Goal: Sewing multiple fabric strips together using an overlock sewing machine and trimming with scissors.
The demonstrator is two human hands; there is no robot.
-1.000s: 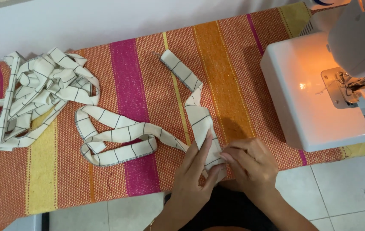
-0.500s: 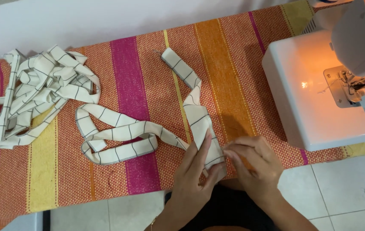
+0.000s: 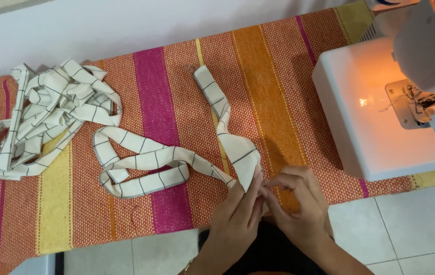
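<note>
Checked fabric strip end hidden between left hand, right hand.

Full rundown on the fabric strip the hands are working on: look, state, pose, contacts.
The fabric strip is long, narrow, cream cloth with thin dark grid lines and stitched edges. It lies limp and twisted on the striped table cover: one end points away near the yellow stripe, the rest loops left in flat curves. At the near table edge the left hand and right hand pinch a folded section between fingertips. It looks separate from the strip pile at left.
</note>
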